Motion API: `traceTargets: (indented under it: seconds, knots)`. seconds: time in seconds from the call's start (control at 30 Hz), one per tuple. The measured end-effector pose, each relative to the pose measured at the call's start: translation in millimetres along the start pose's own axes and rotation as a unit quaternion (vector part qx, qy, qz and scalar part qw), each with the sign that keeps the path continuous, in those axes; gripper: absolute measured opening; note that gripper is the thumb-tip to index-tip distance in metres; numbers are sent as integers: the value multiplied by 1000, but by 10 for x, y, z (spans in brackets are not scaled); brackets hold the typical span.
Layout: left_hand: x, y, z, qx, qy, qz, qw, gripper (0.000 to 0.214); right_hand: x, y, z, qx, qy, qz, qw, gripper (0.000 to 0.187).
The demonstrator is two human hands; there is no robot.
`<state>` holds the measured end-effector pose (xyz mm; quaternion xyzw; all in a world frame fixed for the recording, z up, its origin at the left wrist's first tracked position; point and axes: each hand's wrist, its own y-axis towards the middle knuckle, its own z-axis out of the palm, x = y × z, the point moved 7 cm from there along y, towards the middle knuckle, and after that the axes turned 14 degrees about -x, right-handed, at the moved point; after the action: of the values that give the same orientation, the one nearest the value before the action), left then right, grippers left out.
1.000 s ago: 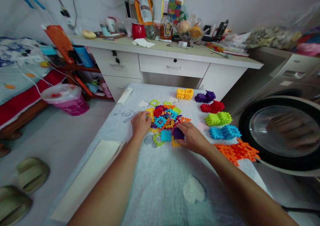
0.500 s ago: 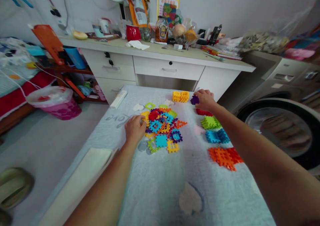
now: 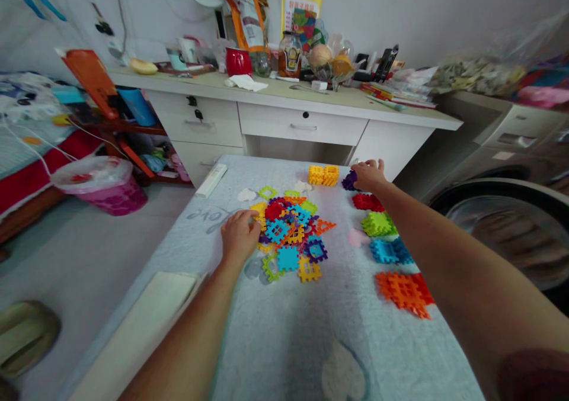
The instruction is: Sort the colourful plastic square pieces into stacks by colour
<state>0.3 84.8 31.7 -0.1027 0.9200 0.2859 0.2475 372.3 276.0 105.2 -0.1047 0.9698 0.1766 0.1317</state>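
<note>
My left hand [image 3: 241, 230] rests loosely curled at the left edge of a mixed pile of colourful plastic interlocking pieces [image 3: 288, 259]. Its fingertips are beside a yellow piece [image 3: 259, 212]; nothing can be seen held in them. Farther away on the right, my right hand [image 3: 370, 176] is over a small stack of purple pieces [image 3: 349, 180], fingers spread and partly raised. The hand hides part of that stack. A yellow stack [image 3: 323, 175] stands left of it. Red [image 3: 367, 202], green [image 3: 379, 224], blue [image 3: 386, 251] and orange [image 3: 403, 291] groups run toward me along the right side.
The cloth-covered table [image 3: 275, 347] bears a white box [image 3: 211, 180] at its far left corner and a long pale object [image 3: 155, 306] along the left edge. Beyond stands a cluttered desk [image 3: 306, 109]. A washing machine [image 3: 498, 134] is at right, a pink bin [image 3: 104, 191] at left.
My right hand's fingers have lifted and spread above the purple pieces, and more of the purple stack shows. The left hand stays by the pile. The view has shifted slightly.
</note>
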Motion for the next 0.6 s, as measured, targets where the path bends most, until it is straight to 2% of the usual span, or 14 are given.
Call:
traceTargets:
  seconds: [0.43, 0.6]
  knots:
    - [4, 1, -1, 5, -7, -9, 1000, 29, -34, 9, 137, -25, -3, 23, 999, 48]
    - [9, -3, 7, 5, 0, -6, 1000, 29, 15, -35, 18, -51, 13, 42, 998, 45]
